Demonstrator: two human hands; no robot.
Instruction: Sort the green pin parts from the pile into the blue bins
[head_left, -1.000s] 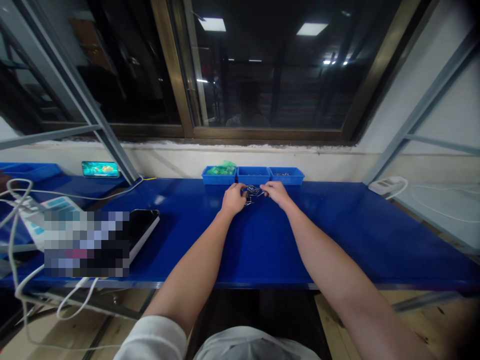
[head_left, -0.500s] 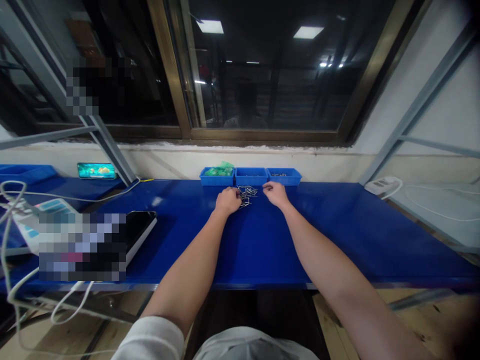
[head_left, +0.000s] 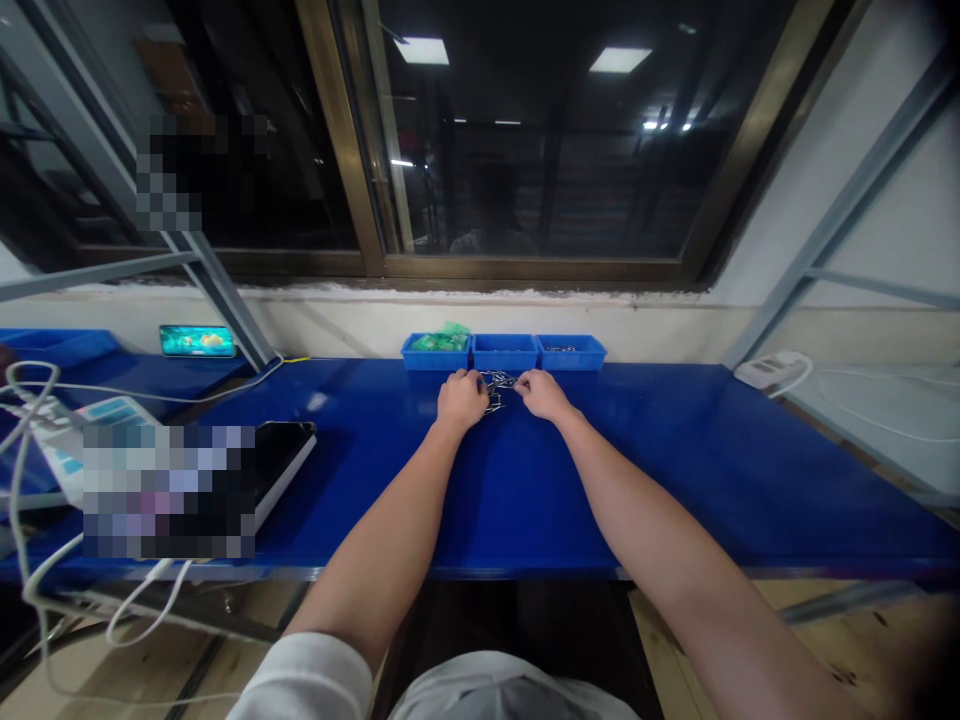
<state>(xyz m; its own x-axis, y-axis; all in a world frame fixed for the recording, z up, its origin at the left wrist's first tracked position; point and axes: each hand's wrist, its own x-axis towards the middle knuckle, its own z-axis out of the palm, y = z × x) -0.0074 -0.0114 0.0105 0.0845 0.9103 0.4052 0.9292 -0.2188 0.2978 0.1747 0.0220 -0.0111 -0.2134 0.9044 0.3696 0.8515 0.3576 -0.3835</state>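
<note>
A small heap of thin, shiny metal pieces (head_left: 498, 380), like pins or screws, lies on the blue table (head_left: 517, 490). At the heap's left edge is my left hand (head_left: 463, 400), its fingers curled in, and what they hold is hidden. My right hand (head_left: 546, 394) meets the heap from the right with thumb and fingertips pinched together; any piece between them is too small to make out. Behind the heap stand three blue bins: the left bin (head_left: 415, 362) with green plastic bags (head_left: 442, 340), the middle bin (head_left: 504, 359), and the right bin (head_left: 574, 359) with small metal parts.
To the left, a dark-screened device (head_left: 281, 450) lies near white cables (head_left: 30, 590). A lit phone (head_left: 197, 341) leans by the wall. A white power strip (head_left: 772, 369) sits at the right, beside a grey metal frame (head_left: 817, 220). A window (head_left: 540, 150) rises behind the table.
My right hand has moved left from beside the heap to its right edge. My left hand stays at the left edge, its fingers shifted slightly.
</note>
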